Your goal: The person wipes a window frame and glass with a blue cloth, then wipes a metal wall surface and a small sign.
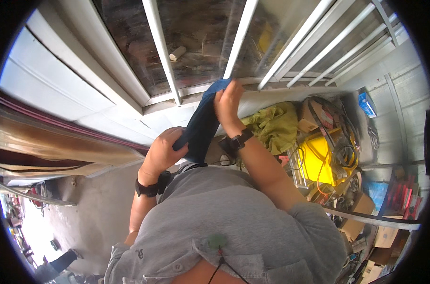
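A dark blue cloth (205, 122) runs slantwise between my two hands in front of a barred window. My left hand (165, 149) grips its lower left edge, close to my waist. Farther up, my right hand (229, 103) has hold of the upper end. That end lies at the foot of a white window bar (240, 39); whether the cloth wraps around the bar or only overlaps it, I cannot tell. Dark straps with small devices circle both wrists.
Window glass (200, 42) sits behind the bars, above a narrow sill. At right are an olive woven sack (275, 124), a yellow plastic container (316, 156) with cables, cardboard boxes (358, 213) and a blue box (367, 103). Concrete floor (97, 206) extends left; another person's leg (64, 261) shows there.
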The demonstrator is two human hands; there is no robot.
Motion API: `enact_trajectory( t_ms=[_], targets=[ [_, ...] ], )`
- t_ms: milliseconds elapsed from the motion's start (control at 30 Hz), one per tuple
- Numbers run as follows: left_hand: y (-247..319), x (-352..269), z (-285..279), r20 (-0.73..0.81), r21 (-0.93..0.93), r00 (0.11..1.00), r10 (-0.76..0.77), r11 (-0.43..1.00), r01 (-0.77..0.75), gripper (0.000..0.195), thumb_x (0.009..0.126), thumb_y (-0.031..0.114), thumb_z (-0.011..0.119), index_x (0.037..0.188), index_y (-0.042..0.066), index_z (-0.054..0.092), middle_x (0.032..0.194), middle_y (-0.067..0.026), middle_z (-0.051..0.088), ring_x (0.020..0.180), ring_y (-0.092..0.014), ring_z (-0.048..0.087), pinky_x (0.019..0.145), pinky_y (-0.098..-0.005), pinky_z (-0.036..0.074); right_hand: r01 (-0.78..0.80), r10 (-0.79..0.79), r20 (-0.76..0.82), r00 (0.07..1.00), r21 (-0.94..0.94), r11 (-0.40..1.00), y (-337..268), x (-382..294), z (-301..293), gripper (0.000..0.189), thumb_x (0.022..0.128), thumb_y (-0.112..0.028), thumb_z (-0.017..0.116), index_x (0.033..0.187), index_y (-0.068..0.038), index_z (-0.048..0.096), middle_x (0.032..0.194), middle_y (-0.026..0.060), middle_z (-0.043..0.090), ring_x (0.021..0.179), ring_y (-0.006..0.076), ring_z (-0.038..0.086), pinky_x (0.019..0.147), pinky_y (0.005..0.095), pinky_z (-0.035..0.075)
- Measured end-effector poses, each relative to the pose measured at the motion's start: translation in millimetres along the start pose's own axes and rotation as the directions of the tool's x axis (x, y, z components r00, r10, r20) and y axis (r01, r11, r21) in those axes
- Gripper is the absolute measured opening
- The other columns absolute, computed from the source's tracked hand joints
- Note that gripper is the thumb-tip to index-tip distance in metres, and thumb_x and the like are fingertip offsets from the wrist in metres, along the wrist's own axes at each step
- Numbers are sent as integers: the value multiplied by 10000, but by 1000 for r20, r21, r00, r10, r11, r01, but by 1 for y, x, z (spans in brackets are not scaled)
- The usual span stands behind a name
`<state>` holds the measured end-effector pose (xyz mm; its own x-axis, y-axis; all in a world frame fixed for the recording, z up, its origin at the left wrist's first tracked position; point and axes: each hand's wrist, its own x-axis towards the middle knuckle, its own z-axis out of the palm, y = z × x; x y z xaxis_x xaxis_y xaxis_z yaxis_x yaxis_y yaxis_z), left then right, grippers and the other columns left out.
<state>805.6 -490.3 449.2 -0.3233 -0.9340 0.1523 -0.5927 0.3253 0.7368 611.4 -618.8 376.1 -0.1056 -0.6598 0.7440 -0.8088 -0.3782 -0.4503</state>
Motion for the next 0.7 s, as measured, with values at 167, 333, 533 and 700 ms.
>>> enact_trajectory(
  t_ms=[167,333,533,700],
  targets=[
    [32,-23,-36,-317,-197,947,-42,980,-22,285,704,21,657,979,-39,608,1051,-177,649,935,-263,639,834,-330,486,-14,46,-122,991,253,967,-25,44,-32,486,789,43,572,1249,54,416,1135,241,467,1055,388,468,922,478,364],
    [43,-38,-58,-577,-299,816,-27,937,-180,173,774,6,645,920,-58,576,1069,-166,651,922,-181,618,813,-285,478,163,-19,-307,951,449,879,-84,101,-75,239,818,-7,687,1052,11,642,867,39,580,731,115,541,671,234,448],
    [13,-45,-47,-565,-161,805,-182,981,109,252,779,20,663,1021,-31,617,971,-124,672,882,-167,628,799,-277,479,141,-98,-110,989,517,844,-126,58,-7,370,830,0,564,1185,24,461,1080,227,503,1014,391,517,887,422,422],
    [-30,-72,-28,-473,-135,817,-331,943,304,277,774,41,682,1039,-20,628,942,-140,670,864,-205,644,792,-306,487,92,-68,-63,996,539,837,-113,5,18,480,829,-22,599,1254,43,384,1143,264,455,1037,421,495,918,442,412]
  ],
)
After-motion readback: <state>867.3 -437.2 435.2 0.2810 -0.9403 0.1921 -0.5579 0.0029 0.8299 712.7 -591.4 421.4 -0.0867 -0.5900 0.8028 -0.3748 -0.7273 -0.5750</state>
